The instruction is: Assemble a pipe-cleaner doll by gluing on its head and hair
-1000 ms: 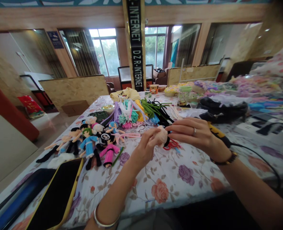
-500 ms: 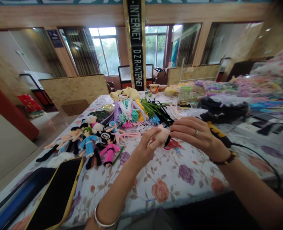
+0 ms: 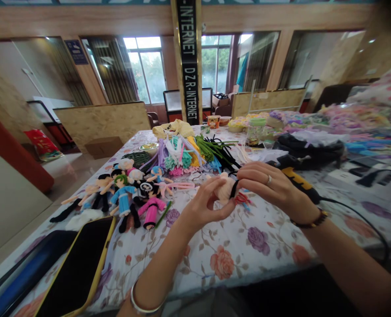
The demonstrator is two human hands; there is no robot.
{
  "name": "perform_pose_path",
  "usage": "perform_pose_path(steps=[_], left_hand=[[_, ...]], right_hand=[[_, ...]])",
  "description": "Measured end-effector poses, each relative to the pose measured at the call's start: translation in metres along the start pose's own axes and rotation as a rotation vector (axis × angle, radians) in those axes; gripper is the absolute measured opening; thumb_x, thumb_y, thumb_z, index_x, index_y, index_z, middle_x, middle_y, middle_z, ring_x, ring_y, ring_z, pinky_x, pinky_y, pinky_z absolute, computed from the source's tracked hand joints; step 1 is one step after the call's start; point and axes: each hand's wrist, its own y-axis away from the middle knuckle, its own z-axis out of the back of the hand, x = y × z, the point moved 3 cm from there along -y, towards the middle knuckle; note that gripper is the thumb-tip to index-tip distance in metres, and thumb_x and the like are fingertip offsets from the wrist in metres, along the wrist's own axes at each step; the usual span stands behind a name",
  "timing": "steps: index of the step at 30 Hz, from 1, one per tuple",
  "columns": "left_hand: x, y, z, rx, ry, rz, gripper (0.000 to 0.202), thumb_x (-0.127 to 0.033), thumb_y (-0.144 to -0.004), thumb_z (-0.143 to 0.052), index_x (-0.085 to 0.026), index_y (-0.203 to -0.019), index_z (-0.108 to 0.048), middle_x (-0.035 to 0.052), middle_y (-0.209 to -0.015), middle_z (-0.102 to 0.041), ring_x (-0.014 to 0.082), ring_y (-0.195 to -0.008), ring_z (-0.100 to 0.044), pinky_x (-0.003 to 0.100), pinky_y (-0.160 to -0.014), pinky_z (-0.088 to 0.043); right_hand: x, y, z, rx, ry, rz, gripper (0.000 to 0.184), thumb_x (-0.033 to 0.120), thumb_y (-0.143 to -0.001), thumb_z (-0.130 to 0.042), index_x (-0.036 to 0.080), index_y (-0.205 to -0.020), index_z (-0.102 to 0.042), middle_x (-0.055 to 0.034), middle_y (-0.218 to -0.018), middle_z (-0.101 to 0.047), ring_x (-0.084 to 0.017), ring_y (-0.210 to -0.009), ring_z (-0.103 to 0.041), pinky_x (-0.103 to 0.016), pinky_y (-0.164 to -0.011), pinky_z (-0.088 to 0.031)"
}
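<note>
Between my hands, above the table, is a small cream-coloured fuzzy doll head (image 3: pixel 224 188) with a black fuzzy strip (image 3: pixel 234 189) against its right side. My left hand (image 3: pixel 204 203) grips the head, fingers on its far side and thumb below near the strip. The fingertips of my right hand (image 3: pixel 264 185) are pinched on the black strip at the head's right edge. Behind them on the cloth lie red pipe cleaners (image 3: pixel 242 199) with a bit of blue, partly hidden. Several finished fuzzy dolls (image 3: pixel 124 196) lie to the left.
A phone in a yellow case (image 3: pixel 78 268) lies at the front left. Bundles of coloured pipe cleaners (image 3: pixel 182 154) sit at the back middle. A yellow-and-black corded tool (image 3: pixel 299 185) rests beyond my right hand, its cable along the right. Far right are white boxes (image 3: pixel 363 178).
My left thumb has moved right and down, opening away from the fingers toward the black strip. The head has turned slightly, and more of the strip shows. My right hand has barely shifted.
</note>
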Motion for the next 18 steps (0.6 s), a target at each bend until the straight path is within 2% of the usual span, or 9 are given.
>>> perform_pose_path(steps=[3, 9, 13, 18], left_hand=[[-0.0044, -0.0010, 0.0005, -0.012, -0.065, -0.072, 0.046, -0.019, -0.078, -0.061, -0.015, -0.121, -0.046, 0.0120, -0.115, -0.057, 0.0181, -0.110, -0.056, 0.027, -0.087, -0.052], [-0.0080, -0.0029, 0.0021, -0.022, -0.142, -0.109, 0.045, -0.019, -0.081, -0.058, -0.016, -0.123, -0.044, 0.0109, -0.111, -0.058, 0.0176, -0.109, -0.058, 0.026, -0.084, -0.054], [-0.0077, -0.0039, 0.0027, -0.025, -0.226, -0.236, 0.041, -0.018, -0.080, -0.058, -0.013, -0.119, -0.045, 0.0119, -0.108, -0.057, 0.0180, -0.108, -0.057, 0.027, -0.085, -0.054], [-0.0088, -0.0029, 0.0040, 0.009, -0.333, -0.417, 0.029, -0.011, -0.075, -0.061, -0.019, -0.102, -0.054, 0.0092, -0.115, -0.052, 0.0214, -0.115, -0.052, 0.033, -0.087, -0.054]], right_hand=[[-0.0003, 0.0006, -0.0007, -0.008, 0.002, 0.018, 0.015, 0.009, -0.091, -0.038, 0.017, -0.098, -0.049, -0.0088, -0.087, -0.062, -0.017, -0.085, -0.060, -0.036, -0.078, -0.054], [0.0003, 0.0018, -0.0003, 0.004, -0.052, -0.022, 0.018, 0.011, -0.091, -0.037, 0.021, -0.100, -0.048, -0.0072, -0.094, -0.061, -0.017, -0.092, -0.059, -0.038, -0.083, -0.052], [-0.0024, 0.0032, -0.0024, 0.001, -0.090, -0.034, 0.016, 0.010, -0.091, -0.038, 0.020, -0.099, -0.047, -0.0084, -0.097, -0.059, -0.018, -0.097, -0.058, -0.039, -0.085, -0.052], [-0.0052, 0.0048, -0.0041, -0.011, -0.120, -0.026, 0.016, 0.011, -0.091, -0.036, 0.021, -0.098, -0.046, -0.0080, -0.097, -0.058, -0.017, -0.100, -0.057, -0.036, -0.084, -0.053]])
